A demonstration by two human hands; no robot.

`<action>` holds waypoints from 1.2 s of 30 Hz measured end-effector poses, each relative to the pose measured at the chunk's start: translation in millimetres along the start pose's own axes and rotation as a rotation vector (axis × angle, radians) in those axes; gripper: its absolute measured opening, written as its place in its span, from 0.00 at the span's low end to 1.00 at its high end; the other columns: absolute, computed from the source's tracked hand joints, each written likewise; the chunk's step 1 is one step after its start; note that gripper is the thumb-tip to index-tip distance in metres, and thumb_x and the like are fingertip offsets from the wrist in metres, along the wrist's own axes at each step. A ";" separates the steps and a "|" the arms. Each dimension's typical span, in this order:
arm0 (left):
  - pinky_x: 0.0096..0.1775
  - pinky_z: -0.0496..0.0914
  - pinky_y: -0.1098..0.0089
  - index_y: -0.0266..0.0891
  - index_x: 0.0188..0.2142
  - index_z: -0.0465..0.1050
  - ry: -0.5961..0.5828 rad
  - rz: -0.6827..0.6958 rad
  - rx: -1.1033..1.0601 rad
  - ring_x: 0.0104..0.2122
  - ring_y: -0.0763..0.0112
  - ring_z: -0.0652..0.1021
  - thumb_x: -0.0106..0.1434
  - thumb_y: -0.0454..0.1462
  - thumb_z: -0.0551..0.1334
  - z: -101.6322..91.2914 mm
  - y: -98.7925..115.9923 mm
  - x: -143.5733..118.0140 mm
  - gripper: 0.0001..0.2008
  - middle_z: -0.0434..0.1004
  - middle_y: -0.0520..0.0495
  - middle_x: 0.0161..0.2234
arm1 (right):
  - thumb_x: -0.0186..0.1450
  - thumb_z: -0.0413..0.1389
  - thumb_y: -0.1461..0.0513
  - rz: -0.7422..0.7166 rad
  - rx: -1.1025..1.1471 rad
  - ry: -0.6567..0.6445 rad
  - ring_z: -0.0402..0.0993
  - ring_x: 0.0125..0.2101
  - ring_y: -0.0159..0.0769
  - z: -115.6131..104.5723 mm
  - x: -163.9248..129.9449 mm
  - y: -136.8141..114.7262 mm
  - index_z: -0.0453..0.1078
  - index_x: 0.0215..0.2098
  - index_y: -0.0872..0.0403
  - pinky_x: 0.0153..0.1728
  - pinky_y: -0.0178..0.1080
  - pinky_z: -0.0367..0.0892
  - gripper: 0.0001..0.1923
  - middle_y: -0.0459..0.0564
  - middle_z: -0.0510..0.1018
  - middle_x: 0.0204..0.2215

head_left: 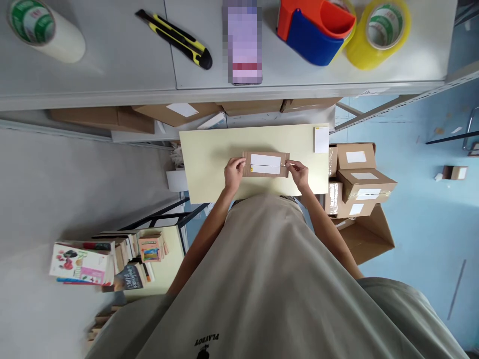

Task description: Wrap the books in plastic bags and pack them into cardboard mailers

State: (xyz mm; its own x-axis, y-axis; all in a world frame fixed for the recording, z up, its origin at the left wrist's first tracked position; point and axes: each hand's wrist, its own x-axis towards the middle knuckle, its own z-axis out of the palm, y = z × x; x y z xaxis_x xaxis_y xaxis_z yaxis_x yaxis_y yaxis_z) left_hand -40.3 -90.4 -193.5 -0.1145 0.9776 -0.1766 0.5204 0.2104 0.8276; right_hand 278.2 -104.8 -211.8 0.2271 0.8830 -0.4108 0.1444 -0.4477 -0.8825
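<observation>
A small brown cardboard parcel [247, 172] with a white label on its upper face lies over the pale yellow table [209, 179]. A dark line runs lengthwise across the label. My left hand [234, 173] pinches the parcel's left end between thumb and fingers. At the opposite end, the fingertips of my right hand [299, 174] are closed on the right edge. Whether the parcel rests on the table or is slightly raised, I cannot tell. A white pad of paper [321, 139] lies at the table's far right corner.
On the grey shelf [112, 75] above are a cutter knife [175, 40], a red and blue tape dispenser [314, 32], a yellow tape roll [379, 32] and a white roll [48, 32]. Cardboard boxes [364, 184] are stacked on the right. Books [84, 262] stand at lower left.
</observation>
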 end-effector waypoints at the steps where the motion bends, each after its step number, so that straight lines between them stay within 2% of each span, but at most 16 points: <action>1: 0.56 0.82 0.61 0.40 0.50 0.87 -0.012 0.007 0.009 0.50 0.60 0.87 0.80 0.34 0.64 -0.7 1.6 0.1 0.10 0.88 0.38 0.52 | 0.65 0.71 0.42 -0.004 0.005 0.000 0.88 0.48 0.49 0.0 0.3 0.5 0.87 0.45 0.51 0.54 0.52 0.85 0.23 0.60 0.92 0.53; 5: 0.56 0.81 0.61 0.38 0.52 0.87 -0.030 0.008 0.045 0.49 0.60 0.86 0.79 0.33 0.63 -4.8 8.6 -0.7 0.12 0.86 0.37 0.52 | 0.67 0.68 0.42 -0.021 -0.035 -0.021 0.88 0.50 0.49 1.1 0.3 -4.6 0.86 0.46 0.52 0.55 0.52 0.84 0.24 0.62 0.91 0.54; 9: 0.58 0.81 0.58 0.38 0.52 0.89 -0.065 0.001 0.164 0.47 0.58 0.84 0.77 0.31 0.64 -13.6 20.8 0.4 0.13 0.84 0.37 0.50 | 0.71 0.64 0.44 -0.037 -0.180 -0.041 0.88 0.51 0.48 3.0 -7.0 -23.7 0.85 0.45 0.53 0.55 0.50 0.85 0.22 0.63 0.90 0.53; 12: 0.61 0.80 0.52 0.41 0.45 0.90 -0.094 0.023 0.300 0.49 0.51 0.83 0.73 0.31 0.67 -22.2 37.6 10.5 0.10 0.84 0.37 0.47 | 0.70 0.65 0.48 -0.084 -0.225 -0.026 0.87 0.46 0.48 3.3 -11.3 -44.7 0.85 0.41 0.52 0.50 0.50 0.86 0.17 0.62 0.89 0.51; 14: 0.61 0.79 0.49 0.42 0.41 0.91 -0.102 0.078 0.346 0.50 0.47 0.82 0.73 0.33 0.69 -28.1 56.6 24.1 0.08 0.85 0.37 0.44 | 0.69 0.67 0.53 -0.129 -0.285 -0.021 0.86 0.44 0.49 1.0 -7.6 -66.8 0.86 0.37 0.51 0.52 0.53 0.85 0.11 0.61 0.88 0.48; 17: 0.61 0.79 0.49 0.42 0.43 0.92 -0.071 0.244 0.326 0.49 0.49 0.83 0.76 0.36 0.69 -37.5 101.1 53.2 0.09 0.87 0.37 0.45 | 0.72 0.65 0.58 -0.333 -0.466 -0.020 0.86 0.47 0.52 -8.2 10.3 -123.8 0.86 0.40 0.50 0.60 0.57 0.82 0.07 0.60 0.86 0.48; 20: 0.60 0.79 0.52 0.43 0.48 0.92 0.010 0.446 0.265 0.50 0.52 0.84 0.79 0.38 0.67 -46.2 160.0 86.6 0.11 0.87 0.40 0.47 | 0.80 0.59 0.57 -0.670 -0.607 0.057 0.83 0.57 0.56 -19.2 40.4 -205.8 0.84 0.54 0.51 0.65 0.58 0.78 0.13 0.63 0.84 0.56; 22: 0.60 0.79 0.53 0.44 0.51 0.92 0.073 0.562 0.210 0.52 0.53 0.84 0.80 0.38 0.67 -50.4 200.9 106.7 0.11 0.87 0.40 0.48 | 0.83 0.55 0.56 -0.800 -0.724 0.151 0.77 0.66 0.59 -21.5 63.9 -261.9 0.78 0.65 0.52 0.71 0.61 0.72 0.18 0.65 0.80 0.64; 24: 0.63 0.78 0.53 0.43 0.51 0.91 0.117 0.641 0.171 0.53 0.53 0.84 0.81 0.37 0.66 -52.2 238.2 121.5 0.11 0.87 0.41 0.49 | 0.83 0.55 0.55 -0.796 -0.893 0.208 0.71 0.71 0.63 -16.7 87.3 -308.8 0.70 0.72 0.55 0.73 0.66 0.68 0.24 0.70 0.75 0.69; 27: 0.63 0.77 0.53 0.44 0.50 0.91 0.128 0.689 0.136 0.52 0.54 0.85 0.80 0.35 0.66 -49.3 278.7 130.5 0.11 0.87 0.42 0.49 | 0.80 0.58 0.57 -0.652 -1.102 0.164 0.72 0.69 0.68 0.8 116.4 -353.1 0.65 0.72 0.67 0.73 0.68 0.63 0.29 0.79 0.76 0.68; 29: 0.63 0.78 0.54 0.44 0.49 0.90 0.114 0.688 0.109 0.51 0.55 0.85 0.79 0.34 0.66 -44.3 292.2 127.9 0.11 0.88 0.42 0.48 | 0.79 0.58 0.61 -0.551 -1.205 0.079 0.76 0.67 0.68 12.6 128.8 -366.4 0.64 0.71 0.72 0.74 0.67 0.62 0.28 0.83 0.79 0.64; 31: 0.61 0.79 0.55 0.43 0.48 0.89 0.088 0.668 0.068 0.51 0.56 0.85 0.79 0.34 0.65 -38.7 294.3 119.6 0.11 0.88 0.42 0.48 | 0.79 0.55 0.65 -0.496 -1.251 0.027 0.78 0.66 0.66 18.9 133.2 -369.1 0.63 0.70 0.73 0.74 0.64 0.62 0.26 0.83 0.81 0.62; 34: 0.57 0.81 0.58 0.42 0.50 0.88 0.044 0.612 -0.050 0.49 0.58 0.87 0.79 0.34 0.65 -32.9 278.8 97.8 0.10 0.89 0.41 0.48 | 0.79 0.54 0.65 -0.497 -1.146 0.067 0.81 0.64 0.65 16.0 121.0 -353.4 0.65 0.70 0.69 0.70 0.62 0.68 0.24 0.79 0.84 0.60; 36: 0.55 0.83 0.60 0.41 0.54 0.85 0.032 0.559 -0.187 0.48 0.60 0.88 0.80 0.35 0.65 -31.0 259.6 77.1 0.10 0.90 0.41 0.48 | 0.81 0.57 0.59 -0.523 -0.953 0.102 0.84 0.59 0.63 9.4 98.5 -329.2 0.66 0.69 0.63 0.65 0.61 0.74 0.23 0.73 0.85 0.57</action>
State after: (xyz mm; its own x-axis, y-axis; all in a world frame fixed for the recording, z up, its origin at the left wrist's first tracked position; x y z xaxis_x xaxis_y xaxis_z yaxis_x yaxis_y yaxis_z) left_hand 59.8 39.5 24.3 0.1068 0.9389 0.3273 0.3516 -0.3436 0.8708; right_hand 244.0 130.9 36.1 -0.0072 0.9997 0.0233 0.9232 0.0156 -0.3841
